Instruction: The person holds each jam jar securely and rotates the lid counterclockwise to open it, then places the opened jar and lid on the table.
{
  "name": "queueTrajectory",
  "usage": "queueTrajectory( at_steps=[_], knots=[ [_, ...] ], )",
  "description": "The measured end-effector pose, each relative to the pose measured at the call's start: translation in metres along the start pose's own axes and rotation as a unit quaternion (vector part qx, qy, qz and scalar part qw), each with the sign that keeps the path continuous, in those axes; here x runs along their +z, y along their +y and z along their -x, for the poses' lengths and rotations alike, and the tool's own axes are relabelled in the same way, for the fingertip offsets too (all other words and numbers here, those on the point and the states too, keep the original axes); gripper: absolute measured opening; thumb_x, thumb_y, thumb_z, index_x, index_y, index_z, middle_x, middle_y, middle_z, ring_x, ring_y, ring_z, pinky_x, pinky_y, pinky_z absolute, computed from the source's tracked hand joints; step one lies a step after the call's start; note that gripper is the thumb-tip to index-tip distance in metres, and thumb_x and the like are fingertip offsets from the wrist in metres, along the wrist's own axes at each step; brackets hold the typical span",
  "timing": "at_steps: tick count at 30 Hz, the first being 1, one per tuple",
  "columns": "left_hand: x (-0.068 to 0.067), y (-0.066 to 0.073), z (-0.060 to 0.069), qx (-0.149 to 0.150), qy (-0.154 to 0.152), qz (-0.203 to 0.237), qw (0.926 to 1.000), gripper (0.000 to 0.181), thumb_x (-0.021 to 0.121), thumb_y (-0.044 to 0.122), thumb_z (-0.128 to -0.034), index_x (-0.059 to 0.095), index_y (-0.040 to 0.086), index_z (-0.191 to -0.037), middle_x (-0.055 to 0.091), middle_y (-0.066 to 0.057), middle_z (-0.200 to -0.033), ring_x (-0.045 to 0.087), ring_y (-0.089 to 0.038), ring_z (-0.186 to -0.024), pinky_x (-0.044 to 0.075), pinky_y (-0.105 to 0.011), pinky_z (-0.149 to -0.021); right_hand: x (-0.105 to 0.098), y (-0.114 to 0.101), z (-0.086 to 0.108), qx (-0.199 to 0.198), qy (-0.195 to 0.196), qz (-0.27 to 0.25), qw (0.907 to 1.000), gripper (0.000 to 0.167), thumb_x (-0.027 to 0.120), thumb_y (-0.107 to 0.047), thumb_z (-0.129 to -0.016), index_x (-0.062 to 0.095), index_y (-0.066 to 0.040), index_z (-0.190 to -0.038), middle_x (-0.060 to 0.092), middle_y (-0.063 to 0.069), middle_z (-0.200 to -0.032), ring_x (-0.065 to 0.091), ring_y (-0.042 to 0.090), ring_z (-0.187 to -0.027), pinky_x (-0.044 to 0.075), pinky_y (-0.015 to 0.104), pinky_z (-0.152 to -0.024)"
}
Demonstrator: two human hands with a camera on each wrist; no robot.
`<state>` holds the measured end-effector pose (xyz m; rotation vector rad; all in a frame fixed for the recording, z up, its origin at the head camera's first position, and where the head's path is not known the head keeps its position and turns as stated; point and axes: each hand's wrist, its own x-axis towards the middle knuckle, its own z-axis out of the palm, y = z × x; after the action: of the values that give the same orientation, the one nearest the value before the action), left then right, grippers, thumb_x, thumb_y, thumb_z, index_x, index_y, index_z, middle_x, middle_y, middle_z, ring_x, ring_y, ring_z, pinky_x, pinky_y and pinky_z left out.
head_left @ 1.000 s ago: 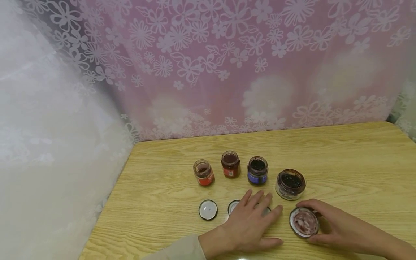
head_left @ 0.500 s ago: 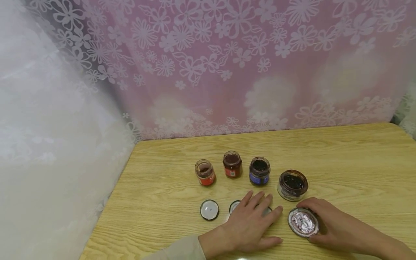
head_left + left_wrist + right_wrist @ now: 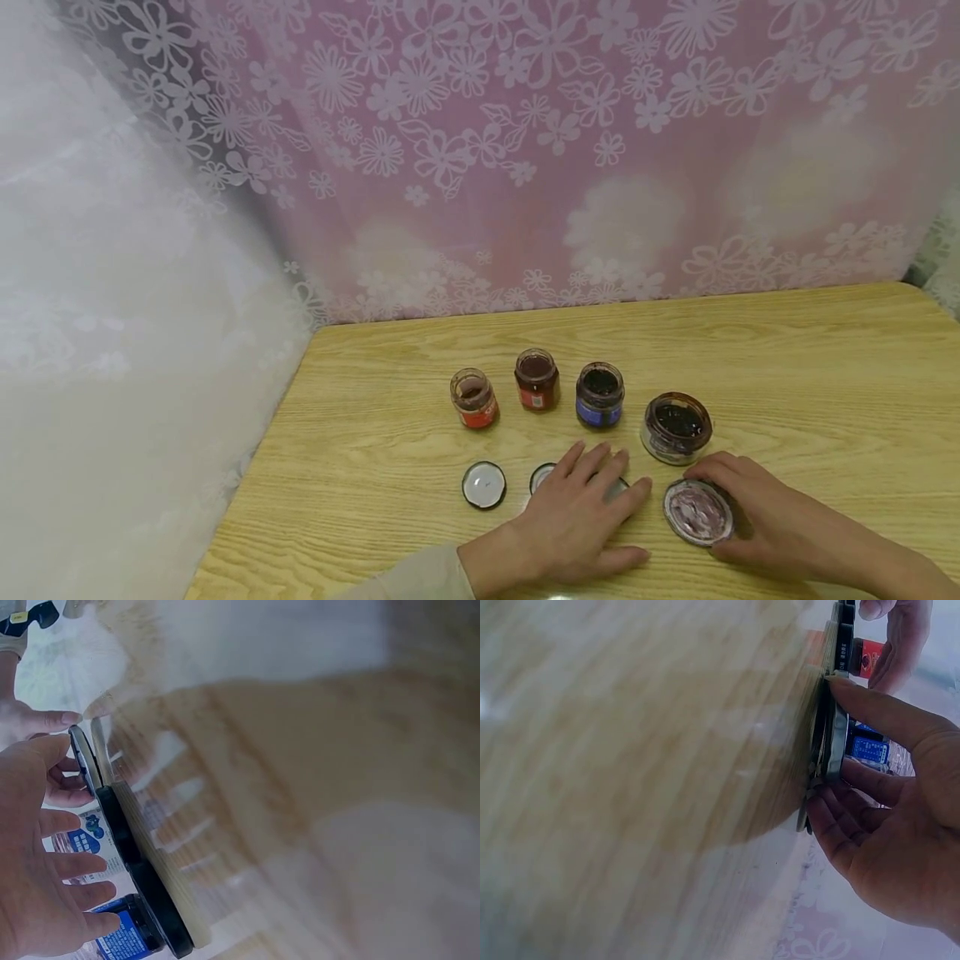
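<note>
In the head view my right hand (image 3: 780,525) grips a round jar lid (image 3: 698,512) by its edge, thumb on the near side and fingers on the far side. Its inner face, smeared with dark residue, points up. The right wrist view shows the lid's rim (image 3: 838,742) low over the tabletop, between thumb and fingers. My left hand (image 3: 573,521) lies with spread fingers over two more lids, one a pale lid (image 3: 542,476), partly hiding both. A wide jar (image 3: 675,429) of dark contents stands uncovered just beyond the right hand.
Behind the lids stand a blue-labelled jar (image 3: 599,397), a red-labelled jar (image 3: 537,380) and another red-labelled jar (image 3: 475,400), all uncovered. A white-faced lid (image 3: 483,485) lies left of my left hand. The wood-patterned table (image 3: 360,433) ends at a flowered pink curtain (image 3: 525,208).
The lid in my right hand has tilted and shifted slightly left. My left hand stays in place. The whole head view has shifted a little.
</note>
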<state>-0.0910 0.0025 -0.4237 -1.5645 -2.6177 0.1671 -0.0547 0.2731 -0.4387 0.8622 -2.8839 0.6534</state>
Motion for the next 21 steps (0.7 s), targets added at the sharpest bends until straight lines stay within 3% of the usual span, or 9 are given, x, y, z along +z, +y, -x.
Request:
queueTrajectory(
  at_steps=[10,21],
  knots=[
    [0.0007,-0.0013,-0.0009,0.007,-0.001,0.012,0.9999,0.066,0.029,0.066,-0.0939,0.033,0.027,-0.148,0.031,-0.006,-0.15,0.023,-0.025,-0.139,0.019,-0.045,-0.111,-0.0005,-0.0002,-0.0014,0.018,-0.016,-0.007,0.9997,0.069,0.086,-0.043,-0.064,0.056,-0.014,-0.119,0.051,-0.005,-0.115,0.048,0.012,-0.1,0.048,0.028,-0.077],
    [0.0001,-0.0016,0.0001,0.004,0.002,-0.002,1.0,0.066,0.03,0.066,-0.0937,0.034,0.027,-0.147,0.032,-0.006,-0.149,0.025,-0.026,-0.137,0.019,-0.045,-0.111,0.001,0.0034,-0.0006,-0.005,0.004,0.002,1.0,0.071,0.084,-0.047,-0.065,0.056,-0.014,-0.121,0.052,-0.006,-0.115,0.048,0.011,-0.101,0.047,0.026,-0.077]
  ],
)
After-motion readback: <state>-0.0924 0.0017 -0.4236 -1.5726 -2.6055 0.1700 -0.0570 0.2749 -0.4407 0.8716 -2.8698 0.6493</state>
